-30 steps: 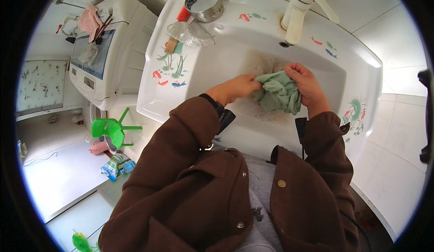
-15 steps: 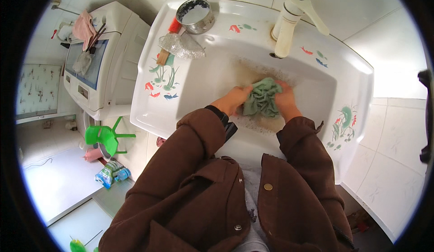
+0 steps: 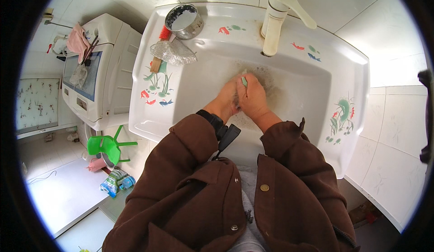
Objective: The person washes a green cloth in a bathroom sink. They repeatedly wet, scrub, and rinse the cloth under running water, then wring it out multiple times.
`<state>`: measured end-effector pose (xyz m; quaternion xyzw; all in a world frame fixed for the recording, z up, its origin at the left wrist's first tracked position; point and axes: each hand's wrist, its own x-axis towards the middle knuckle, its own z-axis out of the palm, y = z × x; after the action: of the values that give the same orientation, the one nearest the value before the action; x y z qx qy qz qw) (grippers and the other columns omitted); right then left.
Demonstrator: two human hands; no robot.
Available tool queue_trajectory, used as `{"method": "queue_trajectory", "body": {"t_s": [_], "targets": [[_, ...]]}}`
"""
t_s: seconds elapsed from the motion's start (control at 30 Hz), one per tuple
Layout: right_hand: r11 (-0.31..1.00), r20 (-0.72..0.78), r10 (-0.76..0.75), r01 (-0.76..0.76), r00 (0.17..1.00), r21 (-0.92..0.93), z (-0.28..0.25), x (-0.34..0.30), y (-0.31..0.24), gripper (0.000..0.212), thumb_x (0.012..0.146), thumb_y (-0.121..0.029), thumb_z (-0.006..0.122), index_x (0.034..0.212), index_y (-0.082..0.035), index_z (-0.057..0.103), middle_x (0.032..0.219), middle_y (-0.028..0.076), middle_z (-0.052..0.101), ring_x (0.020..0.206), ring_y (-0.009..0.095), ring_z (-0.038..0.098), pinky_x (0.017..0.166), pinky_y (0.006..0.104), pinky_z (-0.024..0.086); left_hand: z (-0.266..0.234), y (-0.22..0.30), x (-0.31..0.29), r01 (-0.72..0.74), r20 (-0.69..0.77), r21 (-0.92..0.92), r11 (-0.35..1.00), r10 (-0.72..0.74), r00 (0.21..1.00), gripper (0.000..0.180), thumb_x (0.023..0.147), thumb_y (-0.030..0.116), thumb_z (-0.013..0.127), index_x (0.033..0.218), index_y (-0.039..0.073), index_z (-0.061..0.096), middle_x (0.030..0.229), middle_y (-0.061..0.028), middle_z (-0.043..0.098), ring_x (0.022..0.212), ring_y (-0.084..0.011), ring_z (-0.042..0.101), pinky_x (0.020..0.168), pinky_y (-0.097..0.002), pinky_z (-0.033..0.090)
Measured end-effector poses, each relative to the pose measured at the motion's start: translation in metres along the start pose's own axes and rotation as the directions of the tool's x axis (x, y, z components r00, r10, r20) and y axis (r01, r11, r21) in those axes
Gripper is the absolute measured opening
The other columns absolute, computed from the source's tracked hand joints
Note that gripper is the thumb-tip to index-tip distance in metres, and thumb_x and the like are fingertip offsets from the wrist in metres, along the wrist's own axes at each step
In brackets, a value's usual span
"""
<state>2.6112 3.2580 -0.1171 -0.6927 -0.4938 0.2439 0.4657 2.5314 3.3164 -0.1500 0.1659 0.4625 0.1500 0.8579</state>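
Observation:
Both hands are pressed together over the basin of a white sink (image 3: 312,111), above murky, foamy water. Between them they squeeze a green cloth (image 3: 244,81), of which only a small bit shows at the top of the fingers. My right hand (image 3: 254,99) wraps over it from the right. Partly covered by the right one, my left hand (image 3: 226,97) closes on it from the left. A black band (image 3: 211,117) circles my left wrist. The cream faucet (image 3: 273,30) stands behind the hands, its spout over the basin.
On the sink's back left corner sit a metal bowl (image 3: 184,21) with whitish contents, a silvery mesh scrubber (image 3: 174,52) and a red-bristled brush (image 3: 156,64) with a wooden handle. Left of the sink are a white washing machine (image 3: 101,71) and a green chair (image 3: 106,147).
The cloth was spread loosely between separated hands; now it is bunched up inside them. The hands have come together and shifted slightly left. The view has shifted a little.

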Motion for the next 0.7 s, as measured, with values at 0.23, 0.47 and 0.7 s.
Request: {"method": "queue_trajectory", "body": {"t_s": [0.23,0.47,0.7], "targets": [[0.968,0.064,0.171,-0.155,0.983,-0.195,-0.002,0.008,0.030,0.025,0.087,-0.024,0.049,0.096,-0.001,0.051,0.083,0.024,0.060,0.081,0.044,0.057,0.074,0.0507,0.045,0.012,-0.008,-0.009,-0.027,-0.093,0.133,0.991,0.040,0.995,0.029,0.092,0.037,0.043,0.092,0.009,0.054,0.085,-0.0042,0.059,0.070,-0.0167,0.056,0.053,-0.0298,0.046],[0.807,-0.130,0.399,-0.415,0.908,-0.421,-0.050,0.025,0.084,0.034,0.086,-0.025,0.051,0.110,-0.001,0.048,0.106,0.022,0.056,0.100,0.042,0.052,0.083,0.0472,0.044,0.023,0.003,-0.026,0.039,-0.205,0.312,0.949,0.027,0.978,0.039,0.091,0.044,0.044,0.117,0.014,0.045,0.112,-0.0072,0.052,0.097,-0.0231,0.052,0.077,-0.0474,0.046],[0.795,0.286,0.496,-0.296,0.820,-0.530,-0.057,0.014,0.103,0.053,0.075,-0.004,0.055,0.127,-0.008,0.044,0.126,0.020,0.045,0.113,0.039,0.046,0.095,0.0426,0.040,0.014,-0.001,-0.023,0.185,-0.400,0.230,0.955,-0.080,0.913,0.074,0.088,0.055,0.044,0.144,0.022,0.009,0.147,-0.0166,0.013,0.130,-0.0479,0.018,0.093,-0.0727,0.019]]}}
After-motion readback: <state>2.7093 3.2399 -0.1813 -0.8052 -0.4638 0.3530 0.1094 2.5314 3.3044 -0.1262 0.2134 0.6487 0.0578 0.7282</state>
